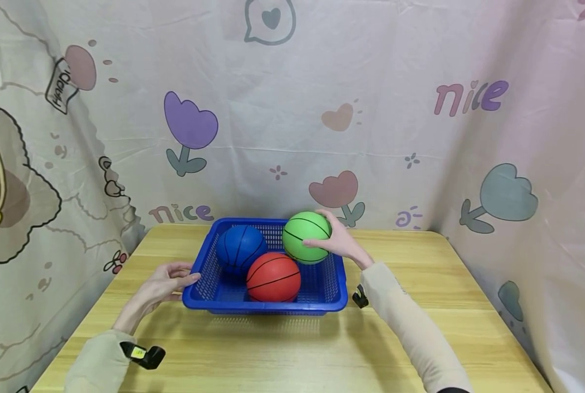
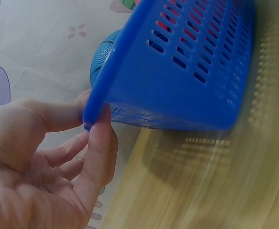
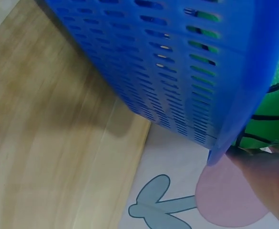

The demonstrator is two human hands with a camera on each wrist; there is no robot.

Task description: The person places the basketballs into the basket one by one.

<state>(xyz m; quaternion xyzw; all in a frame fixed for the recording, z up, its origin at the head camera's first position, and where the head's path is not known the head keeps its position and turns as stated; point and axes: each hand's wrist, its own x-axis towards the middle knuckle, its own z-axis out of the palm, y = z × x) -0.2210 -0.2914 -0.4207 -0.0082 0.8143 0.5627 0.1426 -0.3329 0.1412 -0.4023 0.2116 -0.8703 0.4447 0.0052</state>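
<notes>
A blue plastic basket [image 1: 224, 303] with slotted sides holds a blue ball [image 1: 242, 248], a red ball [image 1: 274, 277] and a green ball [image 1: 302, 237], all lined in black like small basketballs. My left hand [image 1: 167, 284] pinches the basket's left rim between thumb and fingers; the left wrist view shows this hand [image 2: 58, 162] at the rim up close. At the back right corner, my right hand [image 1: 335, 238] grips the green ball from its right side, thumb in front and fingers behind. In the right wrist view the basket wall hides much of the green ball [image 3: 268, 126].
The basket is on a light wooden table [image 1: 405, 338]. A printed cloth [image 1: 273, 109] with flowers and hearts hangs behind the table and along both sides. Each sleeve carries a small black device at the wrist.
</notes>
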